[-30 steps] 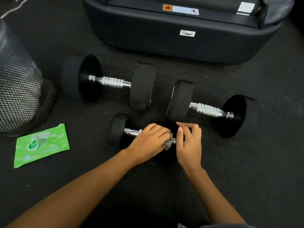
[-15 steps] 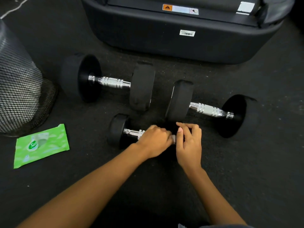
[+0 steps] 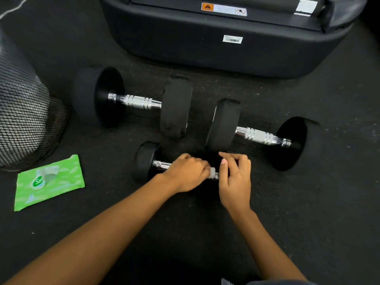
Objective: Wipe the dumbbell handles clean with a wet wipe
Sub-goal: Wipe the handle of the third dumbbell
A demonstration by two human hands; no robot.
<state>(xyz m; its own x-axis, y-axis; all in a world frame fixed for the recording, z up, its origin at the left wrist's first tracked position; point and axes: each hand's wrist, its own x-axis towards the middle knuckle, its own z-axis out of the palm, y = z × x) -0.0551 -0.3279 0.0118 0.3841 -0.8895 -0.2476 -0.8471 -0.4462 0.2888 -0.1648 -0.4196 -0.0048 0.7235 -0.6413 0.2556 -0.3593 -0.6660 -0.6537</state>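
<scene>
3 dumbbells are down on the floor (image 3: 308,202), and it's tight up front. The small dumbbell (image 3: 146,161) lies nearest the person, tucked just below the gap between the 2 big ones, and its right end sits close under the inner head of the right large dumbbell (image 3: 223,124). The left large dumbbell (image 3: 176,105) lies up and to the left, with only a narrow strip of floor between the 2 inner heads. There is open floor to the right and along the near edge. On the left, a mesh bin (image 3: 24,124) and a flat green wipe pack (image 3: 49,182) hem things in, and a bulky black machine base (image 3: 226,48) with a barcode sticker closes off the far side. The left hand (image 3: 188,173) is curled over the chrome handle (image 3: 162,165), clamped on a white wet wipe (image 3: 211,173) that peeks out at the knuckles, bunched against the bar. The right hand (image 3: 235,182) has its fingers curled around the small dumbbell's right end, and the head there is hidden in shadow under it. The handles are shiny steel with ribbed knurled bands, and the heads are matte black rounded discs. The floor is dark, speckled rubber matting with a coarse grain.
</scene>
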